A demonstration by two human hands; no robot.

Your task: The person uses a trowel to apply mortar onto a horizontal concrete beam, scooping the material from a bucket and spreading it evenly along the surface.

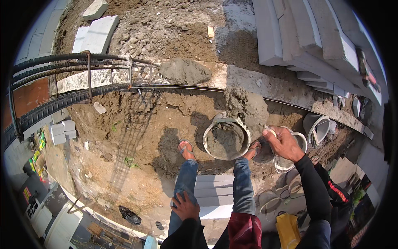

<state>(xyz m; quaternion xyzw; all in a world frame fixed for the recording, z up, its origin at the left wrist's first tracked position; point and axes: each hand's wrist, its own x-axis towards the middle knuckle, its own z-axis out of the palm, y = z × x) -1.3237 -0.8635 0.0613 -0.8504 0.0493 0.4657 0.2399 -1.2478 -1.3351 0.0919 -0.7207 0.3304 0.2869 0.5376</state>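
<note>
My left hand (pixel 185 206) rests, fingers spread, on my jeans (pixel 185 178), a white bucket (pixel 219 156) of grey mortar (pixel 222 136) stands between my sandalled feet (pixel 186 150), and beside it a mortar-laden trowel (pixel 258 111) is gripped by its handle in the fingers of my right hand (pixel 286 144).

Outdoor building site, rebar cage (pixel 89 76), stacked pale blocks (pixel 304 29), mortar bucket (pixel 206 141), bare earth (pixel 174 110)

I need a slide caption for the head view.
Right hand grips pale tool handle beside round whitish bucket of grey mortar; left hand rests on blue jeans.
</note>
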